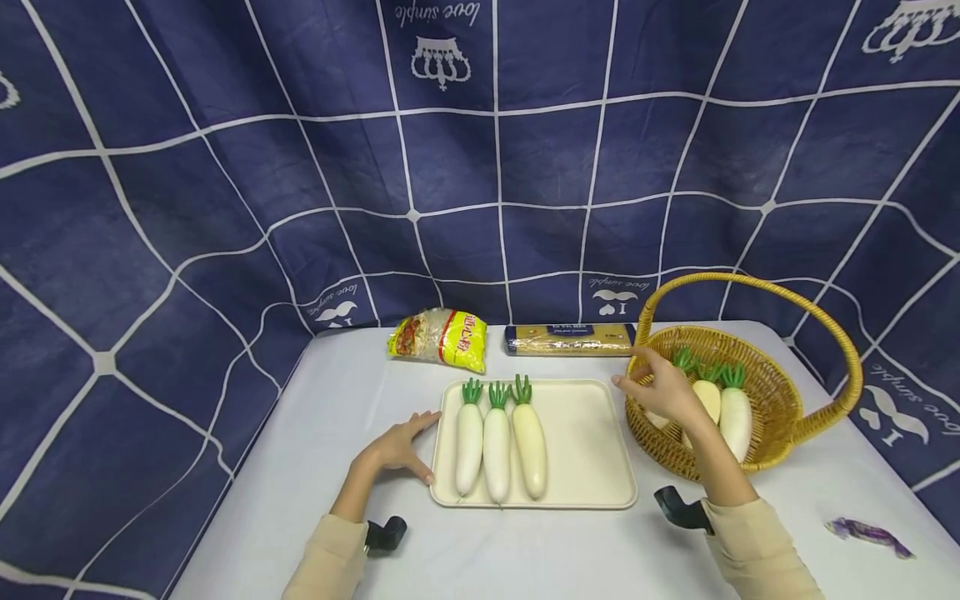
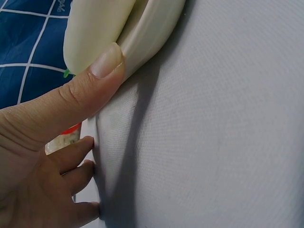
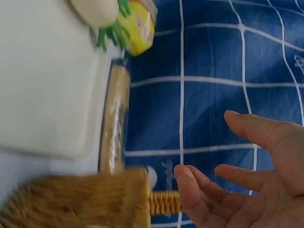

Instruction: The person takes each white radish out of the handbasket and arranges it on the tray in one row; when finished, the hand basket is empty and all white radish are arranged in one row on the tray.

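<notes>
A cream tray (image 1: 585, 446) holds three white radishes (image 1: 497, 454) with green tops, side by side on its left half. My left hand (image 1: 396, 446) is at the tray's left edge, fingers spread; in the left wrist view its thumb (image 2: 95, 78) touches the tray's side. Over the left rim of a wicker basket (image 1: 776, 392), my right hand (image 1: 663, 387) hovers with nothing in it. In the right wrist view, the fingers (image 3: 237, 178) are loosely bent and apart from the thumb. More white radishes (image 1: 737, 421) lie in the basket, partly hidden by that hand.
Behind the tray lie a yellow food bag (image 1: 442, 337) and a long pack that looks like noodles (image 1: 570, 340). The basket's tall handle (image 1: 843, 350) arches up at the right. A small purple wrapped item (image 1: 870, 533) lies at the table's right front. Blue checked cloth (image 1: 540, 158) hangs behind.
</notes>
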`<action>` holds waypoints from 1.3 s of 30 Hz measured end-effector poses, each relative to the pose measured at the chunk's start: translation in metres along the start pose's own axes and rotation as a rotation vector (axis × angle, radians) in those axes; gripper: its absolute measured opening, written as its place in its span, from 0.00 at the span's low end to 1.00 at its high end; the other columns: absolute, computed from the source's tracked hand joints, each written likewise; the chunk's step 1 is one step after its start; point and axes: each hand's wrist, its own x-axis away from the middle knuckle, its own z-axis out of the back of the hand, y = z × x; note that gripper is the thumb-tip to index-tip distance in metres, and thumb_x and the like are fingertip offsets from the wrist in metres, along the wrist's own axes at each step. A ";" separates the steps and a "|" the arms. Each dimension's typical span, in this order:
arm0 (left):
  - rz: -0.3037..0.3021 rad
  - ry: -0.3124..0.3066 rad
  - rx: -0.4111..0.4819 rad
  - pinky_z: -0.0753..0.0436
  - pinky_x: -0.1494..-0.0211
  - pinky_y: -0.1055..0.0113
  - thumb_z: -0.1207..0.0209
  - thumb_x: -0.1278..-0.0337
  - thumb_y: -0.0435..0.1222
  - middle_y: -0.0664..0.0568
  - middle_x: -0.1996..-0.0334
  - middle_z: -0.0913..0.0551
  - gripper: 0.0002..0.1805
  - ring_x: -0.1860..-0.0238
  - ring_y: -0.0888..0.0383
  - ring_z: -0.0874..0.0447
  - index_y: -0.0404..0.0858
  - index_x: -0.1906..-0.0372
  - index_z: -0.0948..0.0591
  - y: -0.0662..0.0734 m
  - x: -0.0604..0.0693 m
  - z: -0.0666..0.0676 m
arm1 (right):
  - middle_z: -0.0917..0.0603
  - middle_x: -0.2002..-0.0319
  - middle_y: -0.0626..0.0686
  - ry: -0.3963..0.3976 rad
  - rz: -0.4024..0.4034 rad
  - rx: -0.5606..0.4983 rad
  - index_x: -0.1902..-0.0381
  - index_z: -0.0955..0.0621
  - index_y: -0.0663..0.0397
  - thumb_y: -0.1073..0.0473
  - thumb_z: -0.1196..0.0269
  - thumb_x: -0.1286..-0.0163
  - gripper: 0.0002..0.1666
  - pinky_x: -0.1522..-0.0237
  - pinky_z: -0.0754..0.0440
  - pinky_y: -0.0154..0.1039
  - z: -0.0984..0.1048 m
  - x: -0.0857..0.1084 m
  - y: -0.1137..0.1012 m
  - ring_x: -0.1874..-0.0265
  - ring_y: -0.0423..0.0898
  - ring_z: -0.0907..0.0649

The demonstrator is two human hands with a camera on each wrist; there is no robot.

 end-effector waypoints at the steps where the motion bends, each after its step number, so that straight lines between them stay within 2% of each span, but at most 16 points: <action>1: 0.000 0.000 0.001 0.48 0.31 0.38 0.21 0.85 0.37 0.38 0.30 0.41 0.61 0.29 0.37 0.50 0.39 0.31 0.37 0.000 0.000 0.000 | 0.20 0.55 0.69 0.001 0.000 0.015 0.34 0.40 0.73 0.49 0.40 0.34 0.42 0.59 0.20 0.54 0.005 -0.001 0.002 0.58 0.63 0.19; 5: -0.011 0.001 -0.015 0.48 0.31 0.36 0.21 0.84 0.38 0.38 0.30 0.41 0.61 0.29 0.36 0.51 0.39 0.30 0.37 -0.001 -0.001 0.001 | 0.21 0.54 0.72 -0.033 -0.002 0.022 0.34 0.41 0.74 0.50 0.40 0.34 0.42 0.61 0.18 0.53 0.024 -0.006 0.010 0.61 0.63 0.18; 10: -0.011 0.002 -0.017 0.49 0.31 0.37 0.21 0.83 0.38 0.38 0.30 0.41 0.61 0.29 0.37 0.51 0.39 0.30 0.37 -0.002 -0.002 0.001 | 0.24 0.53 0.76 -0.092 -0.040 -0.001 0.34 0.44 0.76 0.49 0.41 0.33 0.44 0.70 0.15 0.45 0.042 -0.014 0.025 0.65 0.59 0.18; 14: -0.013 0.005 -0.018 0.48 0.31 0.37 0.21 0.84 0.38 0.38 0.30 0.41 0.60 0.29 0.37 0.50 0.39 0.31 0.36 -0.002 0.000 0.001 | 0.24 0.54 0.76 -0.130 -0.085 0.003 0.33 0.46 0.77 0.49 0.41 0.33 0.46 0.70 0.15 0.45 0.049 -0.021 0.036 0.64 0.61 0.18; 19: -0.017 0.005 -0.013 0.48 0.31 0.37 0.21 0.84 0.38 0.38 0.30 0.41 0.61 0.29 0.36 0.50 0.39 0.30 0.37 -0.003 0.000 0.000 | 0.23 0.62 0.71 -0.177 -0.133 -0.002 0.33 0.49 0.79 0.53 0.41 0.33 0.46 0.70 0.15 0.47 0.049 -0.026 0.047 0.70 0.56 0.18; 21: -0.021 0.007 -0.016 0.48 0.31 0.37 0.21 0.85 0.38 0.37 0.31 0.41 0.61 0.29 0.36 0.50 0.38 0.31 0.37 -0.003 -0.001 0.001 | 0.26 0.59 0.73 -0.198 -0.154 -0.012 0.33 0.50 0.78 0.54 0.41 0.33 0.46 0.69 0.14 0.47 0.048 -0.027 0.052 0.71 0.55 0.19; 24: -0.026 0.013 -0.017 0.47 0.31 0.38 0.21 0.86 0.38 0.36 0.31 0.41 0.61 0.30 0.36 0.50 0.38 0.31 0.36 -0.002 -0.001 0.001 | 0.33 0.50 0.78 -0.241 -0.184 -0.028 0.32 0.52 0.78 0.53 0.41 0.33 0.48 0.69 0.14 0.47 0.048 -0.028 0.057 0.70 0.55 0.19; 27: -0.021 0.015 -0.004 0.47 0.30 0.39 0.21 0.86 0.37 0.37 0.31 0.41 0.61 0.29 0.37 0.50 0.38 0.31 0.36 -0.002 -0.002 0.001 | 0.35 0.47 0.80 -0.280 -0.189 -0.009 0.32 0.54 0.79 0.51 0.40 0.34 0.51 0.69 0.15 0.45 0.048 -0.030 0.062 0.69 0.56 0.19; 28: -0.021 0.015 -0.001 0.47 0.30 0.39 0.21 0.86 0.37 0.37 0.31 0.41 0.61 0.29 0.37 0.50 0.38 0.31 0.36 -0.002 -0.002 0.001 | 0.35 0.48 0.81 -0.297 -0.183 -0.001 0.33 0.56 0.81 0.51 0.40 0.34 0.52 0.69 0.15 0.44 0.048 -0.031 0.063 0.70 0.56 0.19; 30: -0.021 0.015 0.001 0.47 0.31 0.39 0.21 0.86 0.37 0.37 0.31 0.41 0.61 0.29 0.37 0.50 0.38 0.31 0.36 -0.001 -0.001 0.001 | 0.28 0.55 0.79 -0.337 -0.205 -0.019 0.33 0.59 0.80 0.51 0.40 0.34 0.54 0.71 0.15 0.43 0.047 -0.032 0.065 0.74 0.54 0.18; 32: -0.016 0.014 0.007 0.47 0.30 0.39 0.21 0.86 0.37 0.37 0.31 0.41 0.61 0.29 0.37 0.50 0.38 0.31 0.36 -0.001 -0.001 0.000 | 0.23 0.64 0.74 -0.375 -0.233 -0.047 0.33 0.62 0.80 0.52 0.40 0.34 0.55 0.74 0.15 0.41 0.044 -0.034 0.066 0.79 0.50 0.18; 35: -0.015 0.014 0.005 0.47 0.31 0.39 0.21 0.86 0.36 0.37 0.31 0.41 0.61 0.29 0.36 0.50 0.38 0.31 0.36 -0.001 0.000 0.000 | 0.21 0.77 0.63 -0.415 -0.308 -0.109 0.33 0.66 0.78 0.54 0.40 0.34 0.57 0.78 0.15 0.41 0.040 -0.035 0.067 0.85 0.46 0.19; 37: -0.018 0.013 0.000 0.47 0.31 0.39 0.21 0.86 0.36 0.37 0.31 0.41 0.60 0.30 0.36 0.50 0.38 0.31 0.36 -0.001 0.000 0.000 | 0.21 0.77 0.63 -0.417 -0.321 -0.104 0.33 0.65 0.79 0.54 0.40 0.34 0.57 0.78 0.15 0.40 0.039 -0.036 0.067 0.86 0.45 0.19; 39: -0.020 0.013 -0.003 0.47 0.31 0.38 0.21 0.86 0.36 0.36 0.31 0.41 0.60 0.30 0.36 0.50 0.38 0.31 0.36 0.000 0.001 0.001 | 0.22 0.68 0.71 -0.411 -0.313 -0.092 0.33 0.65 0.81 0.54 0.39 0.34 0.57 0.76 0.15 0.40 0.038 -0.036 0.067 0.84 0.46 0.18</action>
